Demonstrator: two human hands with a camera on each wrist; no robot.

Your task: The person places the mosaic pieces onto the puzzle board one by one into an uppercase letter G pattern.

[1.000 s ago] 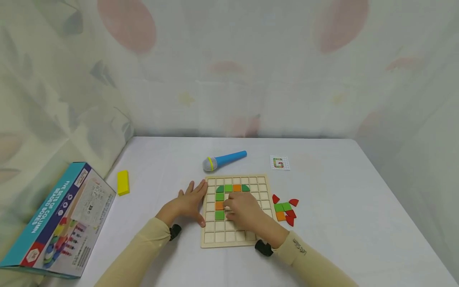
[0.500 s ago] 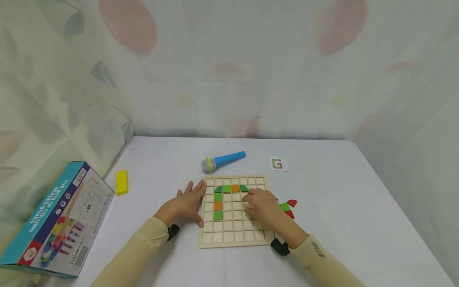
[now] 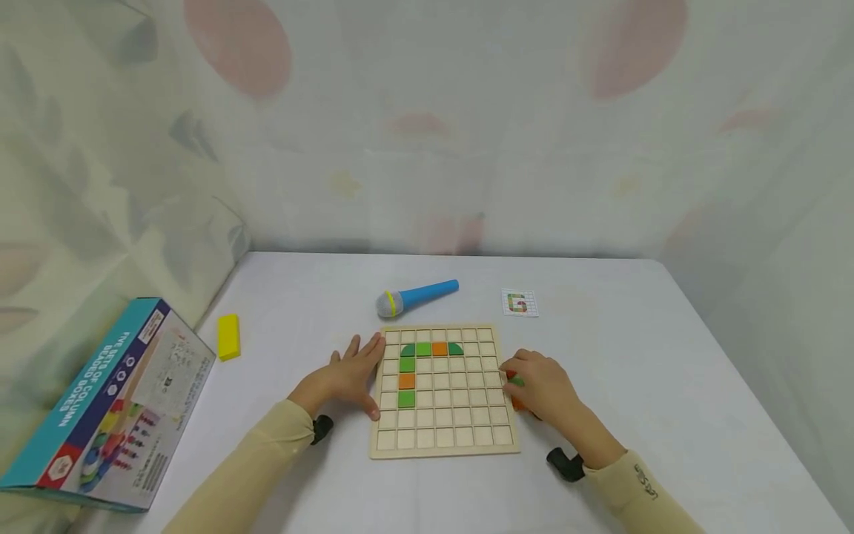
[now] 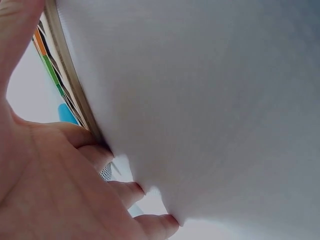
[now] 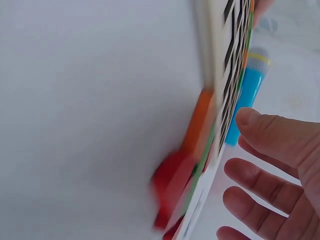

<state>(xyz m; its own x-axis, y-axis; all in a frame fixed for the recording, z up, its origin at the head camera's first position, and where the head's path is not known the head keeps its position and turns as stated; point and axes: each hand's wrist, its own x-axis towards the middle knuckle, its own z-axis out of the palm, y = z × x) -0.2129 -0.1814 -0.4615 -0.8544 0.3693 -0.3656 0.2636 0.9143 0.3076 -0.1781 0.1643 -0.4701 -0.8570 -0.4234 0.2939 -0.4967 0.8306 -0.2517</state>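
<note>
Box [image 3: 110, 408]: at the lower left of the frame, tilted, its teal side lettered "FIVE SETS OF COLUMN BEADED BOXES"
Yellow block [image 3: 229, 337]: on the white cloth, just beyond the box's upper right corner
My left hand [image 3: 342, 382]: left of centre, fingers spread, thumb and fingertips against the board's left edge, gripping nothing
Wooden board [image 3: 443, 419]: lower centre of the frame, flat, divided into square cells
Set tiles [image 3: 407, 364]: in the board's upper left part, a row of green quarter-round, green square, orange square and green quarter-round, with green, orange and green squares running down below its left end
Microphone [image 3: 427, 294]: blue with a grey head, lying just above the board
Loose tiles [image 5: 198, 122]: red, green and orange, beside the board's right edge, partly hidden by my hand
Card [image 3: 520, 302]: right of the microphone, printed with a coloured G
My right hand [image 3: 543, 387]: right of centre over the loose tiles, fingers loosely bent, thumb apart from them, nothing visible between
</note>
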